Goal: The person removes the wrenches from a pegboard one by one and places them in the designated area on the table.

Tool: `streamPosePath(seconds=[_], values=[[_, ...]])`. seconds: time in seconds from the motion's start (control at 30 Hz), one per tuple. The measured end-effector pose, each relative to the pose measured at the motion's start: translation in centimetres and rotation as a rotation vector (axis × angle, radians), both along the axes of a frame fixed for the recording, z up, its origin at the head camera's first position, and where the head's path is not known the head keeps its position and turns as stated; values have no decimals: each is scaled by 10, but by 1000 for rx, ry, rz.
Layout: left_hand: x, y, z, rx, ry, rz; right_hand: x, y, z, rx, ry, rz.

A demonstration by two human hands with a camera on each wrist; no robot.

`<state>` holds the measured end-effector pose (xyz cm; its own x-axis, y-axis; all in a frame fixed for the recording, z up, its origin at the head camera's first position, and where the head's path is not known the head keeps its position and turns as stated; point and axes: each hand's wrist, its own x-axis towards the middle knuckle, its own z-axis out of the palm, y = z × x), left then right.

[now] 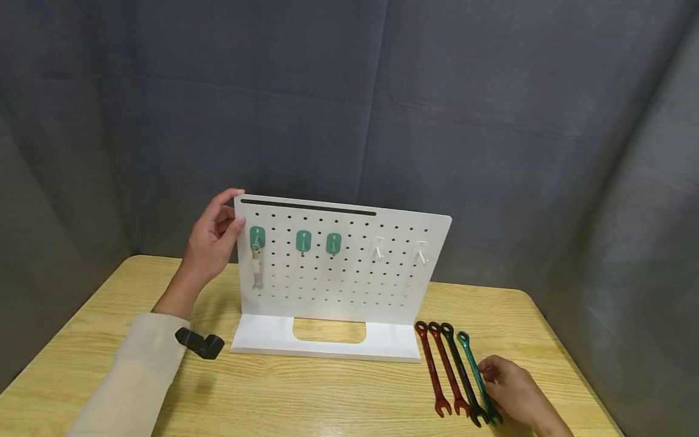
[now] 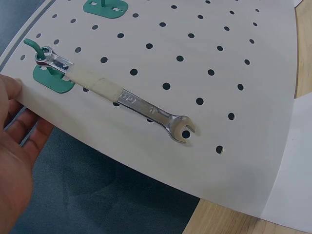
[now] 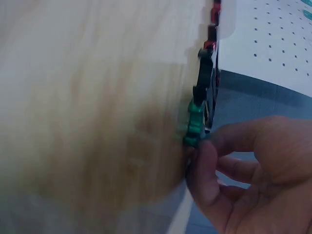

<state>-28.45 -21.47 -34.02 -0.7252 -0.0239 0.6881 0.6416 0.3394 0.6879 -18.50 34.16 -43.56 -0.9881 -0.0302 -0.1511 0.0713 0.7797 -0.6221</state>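
My left hand (image 1: 212,240) holds the upper left edge of a white pegboard (image 1: 355,285), thumb in front. Beside it, a silver combination wrench (image 2: 146,107) with a pale wrapped middle hangs by its ring end from a green hook (image 2: 53,80). At the lower right my right hand (image 1: 513,388) has its thumb and finger at the shaft of a green combination wrench (image 1: 474,364) lying on the table. The right wrist view shows the fingertips at this wrench, close to its green open end (image 3: 195,124). To its left lie a black wrench (image 1: 461,364) and two red wrenches (image 1: 431,364).
Two more green hooks (image 1: 303,241) and two clear hooks (image 1: 378,249) are fixed across the board with nothing hanging on them. The board's white base (image 1: 262,334) stands on the wooden table (image 1: 327,394). Dark grey curtains (image 1: 349,121) surround the table at the back and sides.
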Motion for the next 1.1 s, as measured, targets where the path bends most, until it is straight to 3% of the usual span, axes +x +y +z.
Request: streamPosePath(seconds=[0.17, 0.77, 0.9, 1.1], values=[[0, -2, -1, -8, -7, 12, 1, 1, 1, 88, 41, 30], [2, -2, -1, 1, -19, 6, 1, -11, 5, 92, 130, 25], [3, -1, 1, 2, -17, 2, 1, -16, 7, 53, 127, 21], [2, -1, 1, 4, -13, -5, 5, -27, 13, -108, 58, -4]])
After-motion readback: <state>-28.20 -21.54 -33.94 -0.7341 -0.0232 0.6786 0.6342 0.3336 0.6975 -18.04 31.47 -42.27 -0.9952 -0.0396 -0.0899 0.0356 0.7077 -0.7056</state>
